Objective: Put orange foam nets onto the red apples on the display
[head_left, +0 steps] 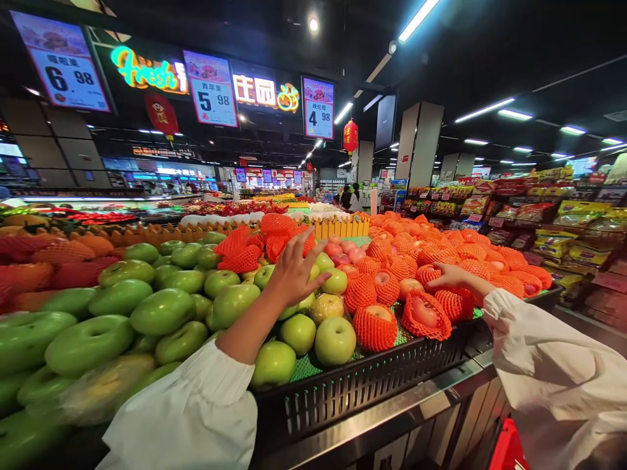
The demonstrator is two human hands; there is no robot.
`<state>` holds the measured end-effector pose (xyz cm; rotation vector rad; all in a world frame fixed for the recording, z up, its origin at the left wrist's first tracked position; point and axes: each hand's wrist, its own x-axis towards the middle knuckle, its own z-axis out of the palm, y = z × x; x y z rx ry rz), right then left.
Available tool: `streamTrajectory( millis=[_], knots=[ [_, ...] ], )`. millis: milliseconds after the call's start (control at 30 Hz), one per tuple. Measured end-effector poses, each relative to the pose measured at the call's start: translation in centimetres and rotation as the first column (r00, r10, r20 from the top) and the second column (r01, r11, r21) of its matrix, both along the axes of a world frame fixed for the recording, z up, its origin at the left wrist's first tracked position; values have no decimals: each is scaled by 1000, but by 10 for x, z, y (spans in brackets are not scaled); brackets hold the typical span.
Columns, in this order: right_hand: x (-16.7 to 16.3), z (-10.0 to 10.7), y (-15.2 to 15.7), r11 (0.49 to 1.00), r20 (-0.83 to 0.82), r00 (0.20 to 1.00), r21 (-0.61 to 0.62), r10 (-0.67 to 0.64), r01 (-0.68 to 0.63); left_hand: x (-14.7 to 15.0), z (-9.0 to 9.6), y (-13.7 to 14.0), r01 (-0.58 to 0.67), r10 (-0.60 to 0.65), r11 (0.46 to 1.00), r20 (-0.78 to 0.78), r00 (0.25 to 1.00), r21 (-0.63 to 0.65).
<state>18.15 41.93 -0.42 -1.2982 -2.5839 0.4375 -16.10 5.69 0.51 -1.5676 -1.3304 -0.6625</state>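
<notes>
A: Where are you?
B: I'm in a supermarket produce aisle. Green apples [161, 312] piled in crates [362, 385], hanging price signs [211, 89], packaged-goods shelves [553, 228] beside me.

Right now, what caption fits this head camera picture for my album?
Left hand reaches over green apples, fingers spread, while the right hand rests on apples in orange net sleeves at a supermarket fruit stand.
</notes>
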Motion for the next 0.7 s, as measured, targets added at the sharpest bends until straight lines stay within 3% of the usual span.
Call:
streamTrajectory(
  millis=[233, 300, 433, 500, 600, 700],
  knots=[
    [-3, -18, 6, 993, -45, 993, 56, 106, -103, 0, -1, 1, 14, -14, 1000, 17, 1000, -16],
    [-3, -20, 6, 993, 22, 996, 81, 85, -87, 0, -1, 1, 14, -14, 1000, 34, 999, -27],
    [-4, -9, 0, 969, 211, 975, 217, 69, -115, 1, -1, 0, 16, -12, 998, 69, 998, -54],
    [-8, 1, -6, 938, 186, 959, 232, 215, -256, 0, -2, 0, 12, -6, 998, 89, 996, -67],
    [-23, 14, -21, 907, 70, 913, 107, 402, -408, -1, -2, 1, 2, 5, 998, 94, 996, -68],
    [-43, 15, -40, 914, 312, 897, 160, 313, -374, -2, -3, 1, 7, -3, 999, 74, 997, -53]
  ],
)
